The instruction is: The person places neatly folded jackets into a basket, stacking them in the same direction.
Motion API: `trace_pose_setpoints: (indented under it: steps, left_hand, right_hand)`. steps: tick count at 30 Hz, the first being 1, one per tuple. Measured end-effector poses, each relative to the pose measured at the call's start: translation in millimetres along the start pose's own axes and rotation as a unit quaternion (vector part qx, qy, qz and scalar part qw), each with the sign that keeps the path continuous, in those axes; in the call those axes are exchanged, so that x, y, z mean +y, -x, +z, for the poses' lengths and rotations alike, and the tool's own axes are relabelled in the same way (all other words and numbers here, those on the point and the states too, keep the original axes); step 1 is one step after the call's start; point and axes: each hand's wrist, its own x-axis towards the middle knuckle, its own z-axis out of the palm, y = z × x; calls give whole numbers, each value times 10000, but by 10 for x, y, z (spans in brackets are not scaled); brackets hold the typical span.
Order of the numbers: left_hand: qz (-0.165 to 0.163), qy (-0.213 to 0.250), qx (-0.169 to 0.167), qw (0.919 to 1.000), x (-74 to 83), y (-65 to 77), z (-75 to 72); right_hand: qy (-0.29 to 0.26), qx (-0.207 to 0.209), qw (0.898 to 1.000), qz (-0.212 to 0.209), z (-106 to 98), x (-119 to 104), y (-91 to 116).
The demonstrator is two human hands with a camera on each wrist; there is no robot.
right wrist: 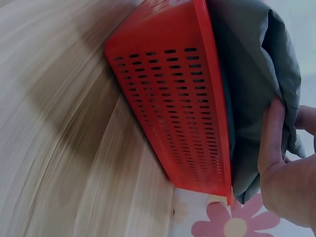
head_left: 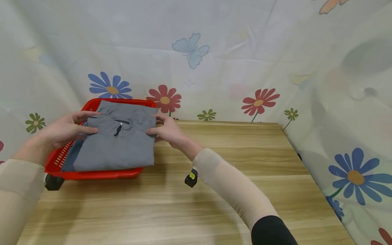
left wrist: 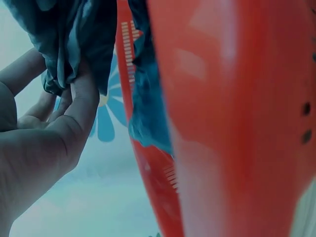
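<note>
A folded grey garment (head_left: 114,151) with a short zip and a black zip pull (head_left: 118,129) lies over the top of a red plastic basket (head_left: 101,175). My left hand (head_left: 64,130) pinches its left edge, thumb on top; the left wrist view shows fingers under the bunched fabric (left wrist: 84,44). My right hand (head_left: 169,131) grips the opposite edge, with the folded layers (right wrist: 252,94) between thumb and fingers. Beneath the grey garment, a blue cloth (head_left: 72,157) shows inside the basket at the left. The rest of the basket's contents is hidden.
The basket stands at the left back of a wooden table (head_left: 232,170), near a flower-printed curtain (head_left: 226,68) that hangs behind and along the right side. Slotted basket walls (right wrist: 168,103) rise from the tabletop. Each wrist carries a small black camera (head_left: 191,178).
</note>
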Motion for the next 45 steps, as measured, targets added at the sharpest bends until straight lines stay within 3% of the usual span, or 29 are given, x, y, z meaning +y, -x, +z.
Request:
trace_pose_setpoints:
  steps: [13,26,32,37,41,45]
  left_hand:
    - [-438,265,64,9987,-162,17,-161]
    - [-516,-756,754,9929,-253,-60,-169]
    - [-311,-1600,886,9826,-258,-65,-130]
    - [-35,-2477,698,9663,-236,-88,-104]
    - [92,-2682,752,9604,-232,-83,-113]
    - [288,-2861,1112,9513,-205,-49,-116]
  right_hand:
    - [-53,295,9995,86,281,83,-128]
    - [239,450,9984,229,316,158,-203]
    - [297,296,9991,102,277,150,-168]
    - [948,307,9948,-214,240,163,-145]
    - [1582,330,9859,-427,205,188,-125]
    - [1897,323,9804,-424,163,226,-89]
